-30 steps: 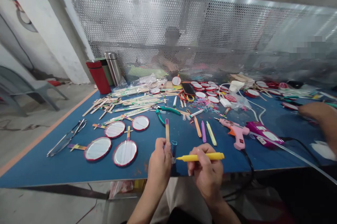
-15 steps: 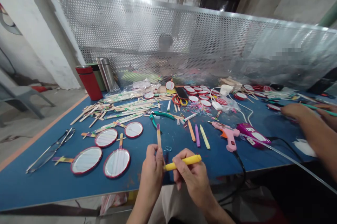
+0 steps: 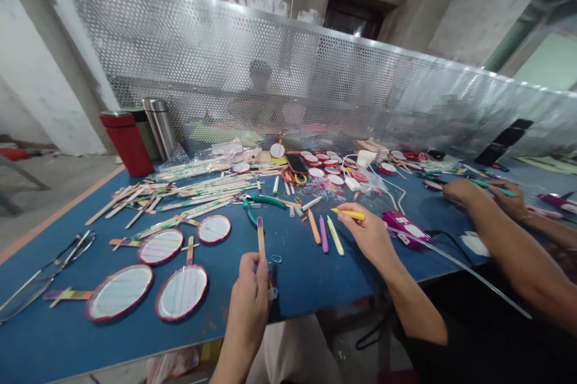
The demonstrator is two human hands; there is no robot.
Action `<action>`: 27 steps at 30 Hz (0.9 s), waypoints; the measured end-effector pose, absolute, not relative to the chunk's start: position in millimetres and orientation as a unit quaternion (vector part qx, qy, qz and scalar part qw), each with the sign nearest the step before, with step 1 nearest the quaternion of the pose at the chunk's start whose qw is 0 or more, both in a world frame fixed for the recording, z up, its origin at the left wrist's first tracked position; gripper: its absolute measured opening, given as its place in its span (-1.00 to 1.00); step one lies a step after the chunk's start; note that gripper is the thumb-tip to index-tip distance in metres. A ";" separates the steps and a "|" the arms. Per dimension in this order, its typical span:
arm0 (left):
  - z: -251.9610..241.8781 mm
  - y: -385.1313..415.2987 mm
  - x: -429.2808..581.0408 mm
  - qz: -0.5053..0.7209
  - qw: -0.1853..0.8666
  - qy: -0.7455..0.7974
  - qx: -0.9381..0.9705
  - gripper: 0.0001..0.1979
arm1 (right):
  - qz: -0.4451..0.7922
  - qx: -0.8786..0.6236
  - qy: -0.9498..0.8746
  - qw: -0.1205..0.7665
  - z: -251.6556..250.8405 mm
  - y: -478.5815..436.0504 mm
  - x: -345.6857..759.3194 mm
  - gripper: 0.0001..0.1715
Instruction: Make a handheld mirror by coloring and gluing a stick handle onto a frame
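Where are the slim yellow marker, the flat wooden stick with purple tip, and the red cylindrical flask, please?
Slim yellow marker (image 3: 356,214): head view, on its barrel.
Flat wooden stick with purple tip (image 3: 261,242): head view, on its shaft, below the tip.
Red cylindrical flask (image 3: 128,146): head view, middle of its body.

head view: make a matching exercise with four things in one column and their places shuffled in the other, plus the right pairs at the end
Things
1. yellow marker
2. purple-tipped wooden stick
3. purple marker
4. red bottle

Places
A. lying between the orange marker and the pale yellow marker
B. held in the left hand
C. standing to the left of the silver bottle
D. held in the right hand

Right pairs: 1-D, 2-B, 3-A, 4-C
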State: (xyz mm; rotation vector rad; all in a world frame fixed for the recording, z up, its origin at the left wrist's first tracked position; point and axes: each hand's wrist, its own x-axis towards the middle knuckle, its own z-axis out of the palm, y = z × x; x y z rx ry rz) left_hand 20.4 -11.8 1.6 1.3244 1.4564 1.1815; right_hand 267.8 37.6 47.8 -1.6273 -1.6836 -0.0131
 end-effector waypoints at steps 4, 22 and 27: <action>2.7 -12.0 19.9 0.461 0.405 0.576 0.540 -0.66 | -0.074 -0.636 -0.722 0.262 33.1 46.4 281.6 -0.69; 3.3 -10.8 19.0 0.423 0.394 0.588 0.566 -0.68 | -0.165 -0.658 -0.733 0.052 58.8 50.8 269.9 -0.68; 8.1 -11.0 18.0 0.390 0.378 0.597 0.590 -0.71 | -0.137 -0.585 -0.798 0.051 57.6 71.0 239.5 -0.71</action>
